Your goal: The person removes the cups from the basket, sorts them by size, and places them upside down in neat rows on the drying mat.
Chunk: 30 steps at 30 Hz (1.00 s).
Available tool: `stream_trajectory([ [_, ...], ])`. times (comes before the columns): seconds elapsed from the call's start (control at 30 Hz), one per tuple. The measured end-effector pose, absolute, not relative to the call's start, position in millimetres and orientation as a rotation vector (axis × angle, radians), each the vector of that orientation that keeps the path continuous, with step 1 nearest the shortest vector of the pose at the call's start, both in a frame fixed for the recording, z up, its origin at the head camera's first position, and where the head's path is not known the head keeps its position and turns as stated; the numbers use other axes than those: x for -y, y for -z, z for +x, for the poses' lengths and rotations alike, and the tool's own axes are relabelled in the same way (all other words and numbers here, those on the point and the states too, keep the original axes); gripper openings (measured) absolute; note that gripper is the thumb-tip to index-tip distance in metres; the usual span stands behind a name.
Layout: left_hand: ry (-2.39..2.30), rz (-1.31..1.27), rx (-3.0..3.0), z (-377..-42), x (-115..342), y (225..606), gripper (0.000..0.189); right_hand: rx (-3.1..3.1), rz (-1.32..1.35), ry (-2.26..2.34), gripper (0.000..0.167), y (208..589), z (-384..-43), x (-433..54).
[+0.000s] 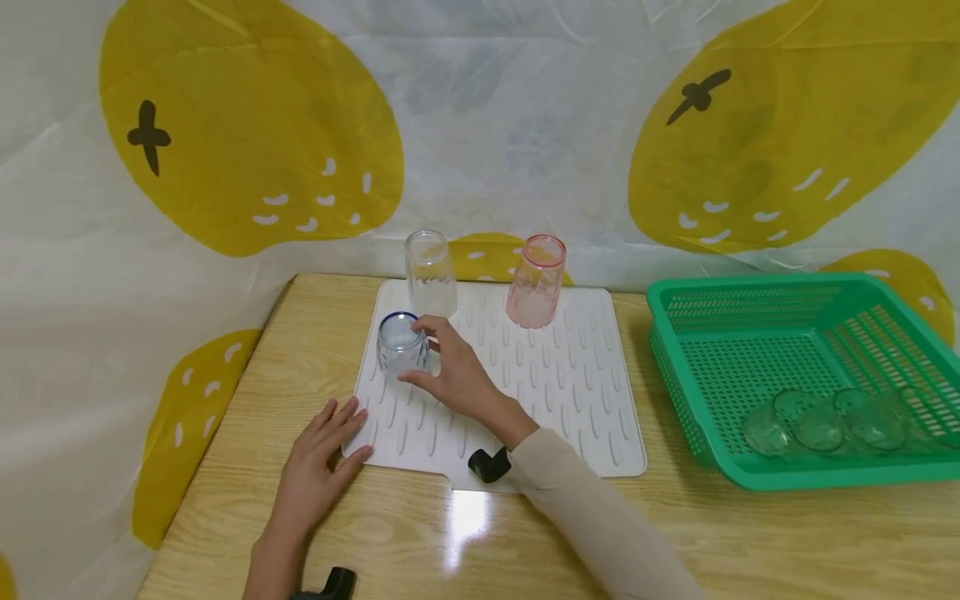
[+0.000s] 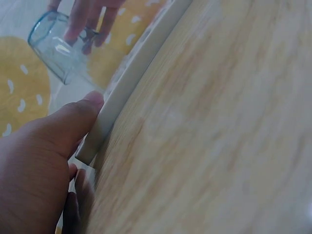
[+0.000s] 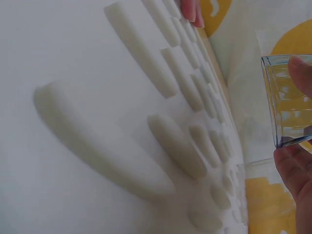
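Observation:
A blue-rimmed drinking glass (image 1: 402,348) is at the left part of a white ridged mat (image 1: 517,417). My right hand (image 1: 457,367) holds this glass from its right side, thumb and fingers spread around it. The right wrist view shows the thumb over the side of the glass (image 3: 287,105). My left hand (image 1: 318,467) lies with relaxed fingers at the mat's left front edge, fingertips at its border. In the left wrist view its thumb touches the mat's raised edge (image 2: 122,87). A clear glass (image 1: 432,279) and a pink-tinted glass (image 1: 536,287) stand at the back of the mat.
A green plastic basket (image 1: 675,400) stands on the wooden table (image 1: 322,333) at the right, with several clear glasses (image 1: 817,425) lying in its front part. Behind the table hangs a white cloth (image 1: 517,125) printed with yellow shapes; it also covers the left side.

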<state>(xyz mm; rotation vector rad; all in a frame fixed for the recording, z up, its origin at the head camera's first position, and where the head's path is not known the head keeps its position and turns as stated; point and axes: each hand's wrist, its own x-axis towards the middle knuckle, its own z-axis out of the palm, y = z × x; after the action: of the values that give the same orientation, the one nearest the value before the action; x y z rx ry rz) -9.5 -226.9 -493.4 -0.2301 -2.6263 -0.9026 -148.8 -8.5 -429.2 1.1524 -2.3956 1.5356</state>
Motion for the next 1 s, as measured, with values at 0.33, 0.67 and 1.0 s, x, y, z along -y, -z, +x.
stream_trajectory([
  [0.33,0.921,-0.233,2.629,-7.9,228.9,492.7,0.051,2.401,1.170,-1.501,0.067,445.4,-152.3,29.2],
  [0.67,0.946,-0.244,2.613,-10.0,226.4,489.1,0.050,2.442,1.165,-1.450,0.065,455.9,-155.6,36.4],
  [1.0,0.941,-0.265,2.598,-9.4,226.6,488.7,0.050,2.484,1.148,-1.404,0.065,460.3,-158.0,37.3],
])
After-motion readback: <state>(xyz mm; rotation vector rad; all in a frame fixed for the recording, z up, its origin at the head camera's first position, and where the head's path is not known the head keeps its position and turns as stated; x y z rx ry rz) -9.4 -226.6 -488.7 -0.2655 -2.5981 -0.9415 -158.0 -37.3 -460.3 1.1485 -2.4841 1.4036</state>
